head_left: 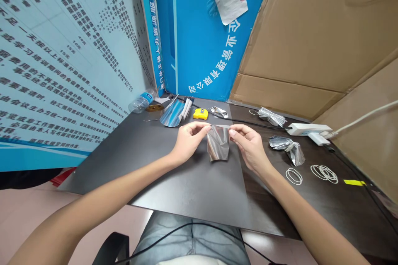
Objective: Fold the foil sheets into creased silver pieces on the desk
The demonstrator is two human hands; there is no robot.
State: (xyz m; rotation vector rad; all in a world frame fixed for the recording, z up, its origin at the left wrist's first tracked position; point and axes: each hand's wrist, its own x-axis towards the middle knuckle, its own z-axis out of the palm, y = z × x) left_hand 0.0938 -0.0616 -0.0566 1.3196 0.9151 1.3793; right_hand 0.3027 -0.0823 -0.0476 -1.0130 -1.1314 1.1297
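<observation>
A small sheet of shiny silver foil (218, 145) hangs between my two hands above the grey mat (183, 192). My left hand (191, 138) pinches its upper left corner between thumb and fingers. At the upper right corner, my right hand (247, 143) is closed on it in the same way. The foil's lower edge hangs free and curls slightly. Just beyond the hands lie a yellow tape measure (200, 114) and a crumpled silver strip (219, 112).
Farther back are a curled silver sheet (172, 114), a brown tape roll (154, 107) and a plastic bottle (143, 101). To the right lie bundles of silver strips (287, 147), white rubber bands (324, 173), a yellow strip (354, 182) and a power strip (309, 129) with cables.
</observation>
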